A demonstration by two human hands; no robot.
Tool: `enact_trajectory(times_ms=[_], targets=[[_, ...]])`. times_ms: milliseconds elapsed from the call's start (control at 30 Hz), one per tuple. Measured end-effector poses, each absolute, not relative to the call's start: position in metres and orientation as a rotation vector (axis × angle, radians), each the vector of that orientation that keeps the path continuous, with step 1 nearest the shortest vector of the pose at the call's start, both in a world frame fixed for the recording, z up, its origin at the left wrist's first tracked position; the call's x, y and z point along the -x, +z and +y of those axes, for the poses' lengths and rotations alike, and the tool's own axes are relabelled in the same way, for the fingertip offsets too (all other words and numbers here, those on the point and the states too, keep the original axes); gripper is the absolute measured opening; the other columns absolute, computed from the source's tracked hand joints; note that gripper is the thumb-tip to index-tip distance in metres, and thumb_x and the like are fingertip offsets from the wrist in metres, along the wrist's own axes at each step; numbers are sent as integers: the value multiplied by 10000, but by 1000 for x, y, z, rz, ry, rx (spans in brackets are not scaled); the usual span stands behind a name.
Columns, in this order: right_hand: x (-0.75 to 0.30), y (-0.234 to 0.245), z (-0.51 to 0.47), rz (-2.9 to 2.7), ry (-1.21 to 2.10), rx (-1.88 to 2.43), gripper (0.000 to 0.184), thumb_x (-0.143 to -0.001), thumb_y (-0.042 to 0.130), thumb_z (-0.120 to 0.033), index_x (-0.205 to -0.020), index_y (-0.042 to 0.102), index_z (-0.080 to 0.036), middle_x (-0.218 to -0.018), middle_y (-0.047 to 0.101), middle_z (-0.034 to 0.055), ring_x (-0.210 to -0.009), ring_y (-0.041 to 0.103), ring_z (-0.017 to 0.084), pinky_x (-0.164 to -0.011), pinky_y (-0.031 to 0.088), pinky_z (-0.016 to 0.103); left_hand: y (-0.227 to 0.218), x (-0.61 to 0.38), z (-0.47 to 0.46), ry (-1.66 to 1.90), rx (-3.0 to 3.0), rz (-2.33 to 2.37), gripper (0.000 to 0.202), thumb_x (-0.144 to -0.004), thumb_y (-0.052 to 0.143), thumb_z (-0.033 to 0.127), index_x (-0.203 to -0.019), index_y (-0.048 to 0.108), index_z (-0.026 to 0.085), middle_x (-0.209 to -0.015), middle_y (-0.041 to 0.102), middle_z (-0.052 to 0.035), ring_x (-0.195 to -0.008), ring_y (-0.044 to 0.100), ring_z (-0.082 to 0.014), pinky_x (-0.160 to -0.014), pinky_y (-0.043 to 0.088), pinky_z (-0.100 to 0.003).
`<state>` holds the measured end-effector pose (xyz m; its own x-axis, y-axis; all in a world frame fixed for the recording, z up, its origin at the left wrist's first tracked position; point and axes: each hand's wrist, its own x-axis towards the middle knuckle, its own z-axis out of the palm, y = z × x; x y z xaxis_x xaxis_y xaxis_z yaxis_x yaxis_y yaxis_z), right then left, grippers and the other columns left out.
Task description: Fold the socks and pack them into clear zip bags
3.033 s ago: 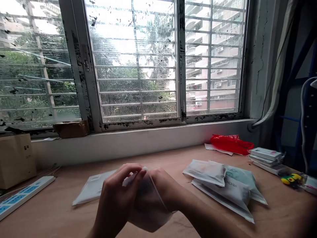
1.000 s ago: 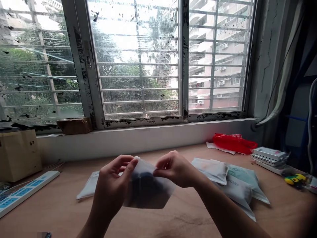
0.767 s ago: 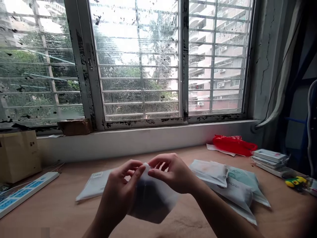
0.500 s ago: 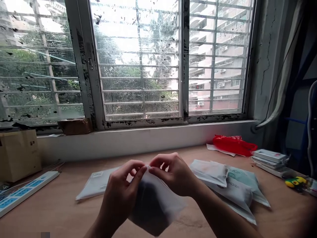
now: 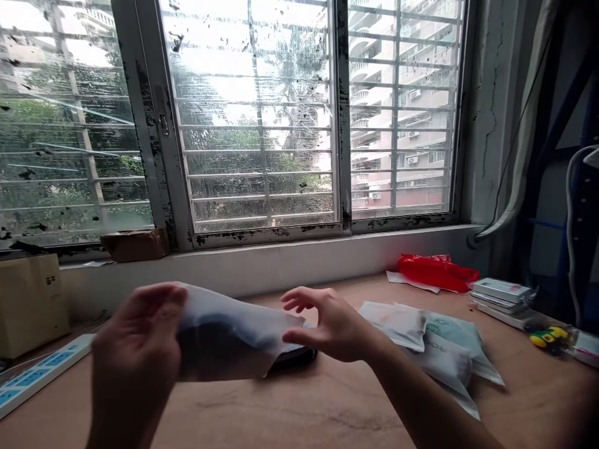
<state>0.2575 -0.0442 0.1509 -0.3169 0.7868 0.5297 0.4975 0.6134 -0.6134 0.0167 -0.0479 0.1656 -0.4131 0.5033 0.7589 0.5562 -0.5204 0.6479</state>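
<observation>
In the head view, a translucent plastic bag is gripped at its left end by the left hand. The right hand is held half open, nothing grasped, just beside the bag's right end. A dark flat object is seen just under that end, and white packets are laid well right of the bag.

Left hand raised, gripping; right hand open, fingers curved.

Bright daylight floods through the barred window, its glass washed out by glare, while the wooden desk lies in dimmer, soft light. The left hand and translucent plastic pouch look slightly blurred, and wide-angle distortion bows the window frame near the edge.
</observation>
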Motion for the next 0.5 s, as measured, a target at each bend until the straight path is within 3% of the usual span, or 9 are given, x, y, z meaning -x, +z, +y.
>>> enact_trajectory(times_ms=[67, 133, 200, 233, 367, 433, 500], targets=[[-251, 148, -48, -2009, 504, 999, 694, -609, 850, -449, -1240, 636, -254, -1034, 721, 17, -909, 635, 194, -772, 472, 257, 154, -39, -54, -2097, 1858, -1414, 303, -862, 555, 501, -895, 668, 222, -744, 648, 55, -668, 618, -124, -581, 453, -218], [-246, 146, -50, -2072, 571, 1014, 493, -644, 820, -395, -1090, 708, -217, -822, 681, -40, -745, 598, 148, -636, 423, 204, 142, -55, -56, -2111, 2011, -1269, 243, -857, 584, 451, -842, 653, 218, -796, 693, 14, -716, 649, -158, -632, 502, -236], [-244, 145, -51, -2122, 592, 1038, 192, -708, 744, -300, -833, 728, -155, -630, 536, -68, -607, 497, 95, -536, 334, 181, 137, -60, -55, -2068, 2148, -1184, 215, -875, 572, 417, -847, 647, 217, -885, 717, -29, -816, 670, -191, -695, 522, -247], [-245, 145, -51, -2134, 580, 1049, 136, -721, 714, -268, -749, 707, -135, -594, 475, -68, -581, 455, 82, -521, 309, 180, 137, -59, -54, -2006, 2237, -1181, 212, -874, 574, 416, -886, 653, 219, -929, 719, -44, -863, 673, -206, -700, 526, -247], [-254, 150, -50, -2147, 525, 1028, 140, -750, 676, -260, -740, 697, -121, -613, 486, -53, -600, 445, 87, -554, 328, 180, 150, -43, -50, -1511, 2794, -1303, 340, -778, 683, 394, -1076, 659, 231, -919, 724, -39, -835, 674, -224, -648, 529, -233], [-258, 152, -48, -2156, 502, 1001, 127, -757, 672, -256, -768, 703, -134, -636, 534, -49, -615, 465, 93, -570, 341, 183, 155, -38, -48, -1271, 3014, -1330, 262, -798, 658, 382, -996, 680, 210, -804, 705, -20, -720, 643, -194, -601, 507, -215], [-259, 151, -46, -2144, 475, 991, 126, -732, 705, -261, -801, 701, -157, -666, 573, -54, -629, 481, 95, -577, 347, 182, 156, -39, -47, -1262, 3023, -1347, 242, -826, 624, 420, -870, 691, 191, -713, 676, -11, -638, 606, -170, -538, 472, -197]])
